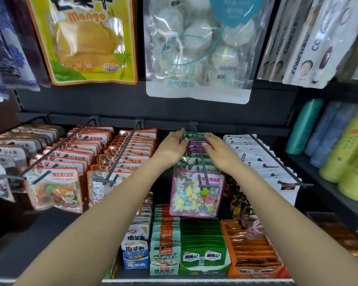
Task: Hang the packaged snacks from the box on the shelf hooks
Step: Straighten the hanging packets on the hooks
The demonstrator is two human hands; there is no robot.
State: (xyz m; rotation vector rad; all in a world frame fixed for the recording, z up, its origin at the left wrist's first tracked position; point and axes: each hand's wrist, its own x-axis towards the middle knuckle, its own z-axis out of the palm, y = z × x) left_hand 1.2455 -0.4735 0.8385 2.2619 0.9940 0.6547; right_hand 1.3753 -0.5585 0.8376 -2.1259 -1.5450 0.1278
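Nearest you, at 6 o'clock, four display boxes (pixel 203 263) of snack sachets stand in a row on the lower shelf. Your two forearms reach up to 12 o'clock. Your left hand (pixel 172 147) and right hand (pixel 220 152), fingers straight and flat, press from either side on a row of candy bags (pixel 195 194) threaded on the centre hook (pixel 201 155); neither hand grips anything. The front bag has a pink border and pastel sweets. At 11 o'clock hangs a yellow bag (pixel 87 40) reading "Mango" and "100".
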